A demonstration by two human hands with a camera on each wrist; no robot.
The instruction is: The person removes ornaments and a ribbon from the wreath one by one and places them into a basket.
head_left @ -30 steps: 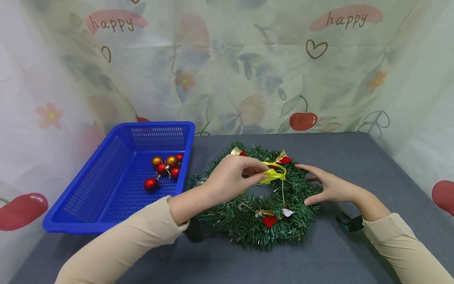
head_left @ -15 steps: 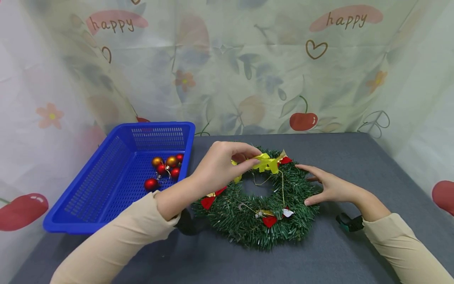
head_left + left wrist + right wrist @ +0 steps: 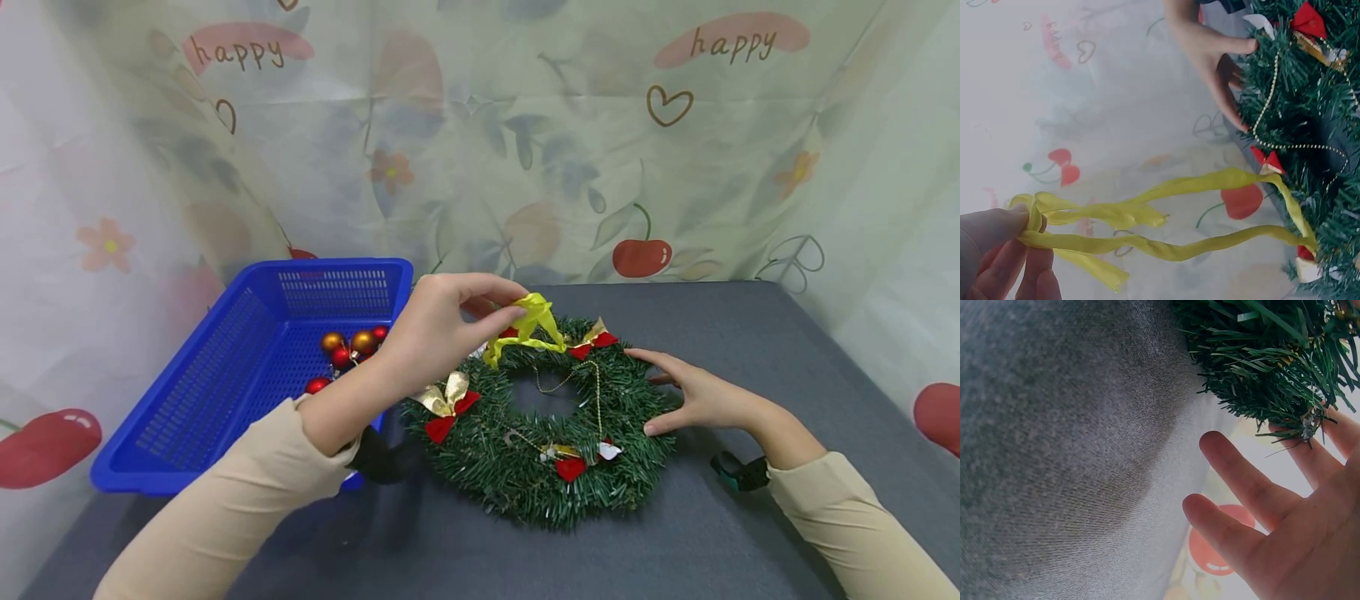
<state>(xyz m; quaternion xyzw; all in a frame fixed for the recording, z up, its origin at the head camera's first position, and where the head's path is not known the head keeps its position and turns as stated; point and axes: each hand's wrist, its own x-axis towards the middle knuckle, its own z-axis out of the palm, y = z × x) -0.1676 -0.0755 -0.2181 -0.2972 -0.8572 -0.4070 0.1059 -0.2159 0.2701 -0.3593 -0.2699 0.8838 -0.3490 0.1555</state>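
A green tinsel wreath (image 3: pixel 555 492) lies on the grey table, dressed with red and gold bows and a thin gold bead chain (image 3: pixel 598 400). My left hand (image 3: pixel 442 333) pinches a yellow ribbon (image 3: pixel 536 312) between thumb and fingers above the wreath's far left part. In the left wrist view the ribbon (image 3: pixel 1179 250) forms a long loop from the fingertips to the wreath, its knot at the thumb and two loose tails hanging. My right hand (image 3: pixel 701 396) rests at the wreath's right edge, fingers spread; in the right wrist view its fingers (image 3: pixel 1250 487) are extended beside the green needles.
To the left stands a blue perforated basket (image 3: pixel 187 400) with several red and gold baubles (image 3: pixel 332 341) inside. A patterned curtain (image 3: pixel 480 142) hangs behind the grey table (image 3: pixel 720 321). My left forearm passes over the basket's near right corner.
My left hand has moved left and up from over the wreath's centre, drawing the yellow ribbon along. A gold bow on the wreath's left has come into view. My right hand stays put.
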